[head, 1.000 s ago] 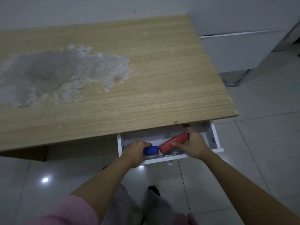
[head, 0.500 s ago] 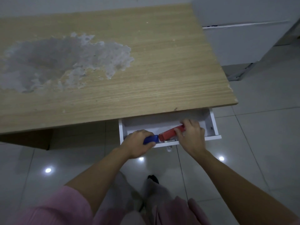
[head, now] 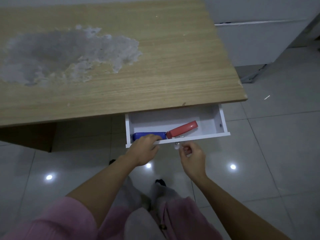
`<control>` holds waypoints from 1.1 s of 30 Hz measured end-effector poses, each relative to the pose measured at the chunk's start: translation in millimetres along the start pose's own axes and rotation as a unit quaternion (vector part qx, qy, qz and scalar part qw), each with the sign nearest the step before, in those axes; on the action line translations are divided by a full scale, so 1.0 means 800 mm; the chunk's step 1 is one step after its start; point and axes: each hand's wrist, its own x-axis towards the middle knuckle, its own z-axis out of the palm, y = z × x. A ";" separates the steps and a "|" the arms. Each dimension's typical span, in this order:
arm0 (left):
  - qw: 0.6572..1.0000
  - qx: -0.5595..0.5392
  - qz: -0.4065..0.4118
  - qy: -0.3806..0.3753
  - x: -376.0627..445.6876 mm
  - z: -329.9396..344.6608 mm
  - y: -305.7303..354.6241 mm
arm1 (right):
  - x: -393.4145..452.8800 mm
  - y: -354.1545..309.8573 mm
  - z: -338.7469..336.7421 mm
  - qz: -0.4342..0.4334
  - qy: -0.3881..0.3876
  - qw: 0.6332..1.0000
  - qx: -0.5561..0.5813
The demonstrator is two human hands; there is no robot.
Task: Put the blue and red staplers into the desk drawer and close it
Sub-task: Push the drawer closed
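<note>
With both staplers lying in the drawer [head: 223, 122], the right hand [head: 191, 155], fingers loosely curled and empty, is reaching the knob [head: 177, 146] and should push straight in once the left hand [head: 144, 146], fingers draped over the blue stapler [head: 147, 135] beside the red stapler [head: 183, 129], is lifting clear of the front edge.

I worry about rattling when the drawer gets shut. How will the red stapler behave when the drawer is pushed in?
The red stapler lies loose and slanted on the smooth white floor of the drawer, so it will probably slide a little. It looks rigid and lies flat, so tipping seems unlikely. One end is close to the blue stapler, so they may knock.
</note>
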 end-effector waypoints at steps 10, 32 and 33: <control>0.999 0.022 -0.023 -0.043 -0.005 -0.003 0.001 | 0.018 -0.047 0.009 0.321 -0.113 0.867 0.365; 0.981 0.078 0.079 0.156 0.011 -0.049 0.003 | 0.103 -0.082 0.011 0.318 -0.068 0.791 0.519; 0.982 0.082 0.079 0.152 0.014 -0.050 0.001 | 0.107 -0.083 0.013 0.320 -0.073 0.789 0.520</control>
